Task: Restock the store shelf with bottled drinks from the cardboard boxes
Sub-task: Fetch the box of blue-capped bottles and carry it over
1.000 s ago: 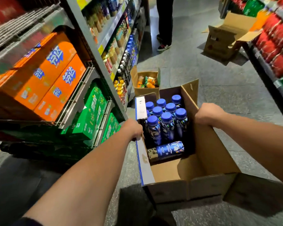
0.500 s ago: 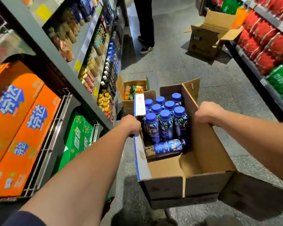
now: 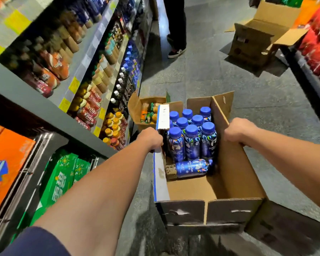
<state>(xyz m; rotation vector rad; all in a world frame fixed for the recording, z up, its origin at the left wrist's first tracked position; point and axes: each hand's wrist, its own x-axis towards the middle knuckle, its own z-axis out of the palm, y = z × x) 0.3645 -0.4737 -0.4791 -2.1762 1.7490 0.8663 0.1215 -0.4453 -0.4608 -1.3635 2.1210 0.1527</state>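
I hold an open cardboard box off the floor in front of me. My left hand grips its left wall and my right hand grips its right wall. Several blue-capped bottles with blue patterned labels stand in the far half of the box. One more blue bottle lies on its side in front of them. The near half of the box holds nothing. The store shelf with rows of bottled drinks runs along my left.
A smaller open box with orange and green bottles sits on the floor beside the shelf. Orange and green drink cartons fill the low racks at left. Another open box stands far right by red packs. A person's legs stand ahead.
The box has risen with both hands still gripping its walls, and my view has lifted from the low cartons to the bottle shelves. The bottles stay in place inside.
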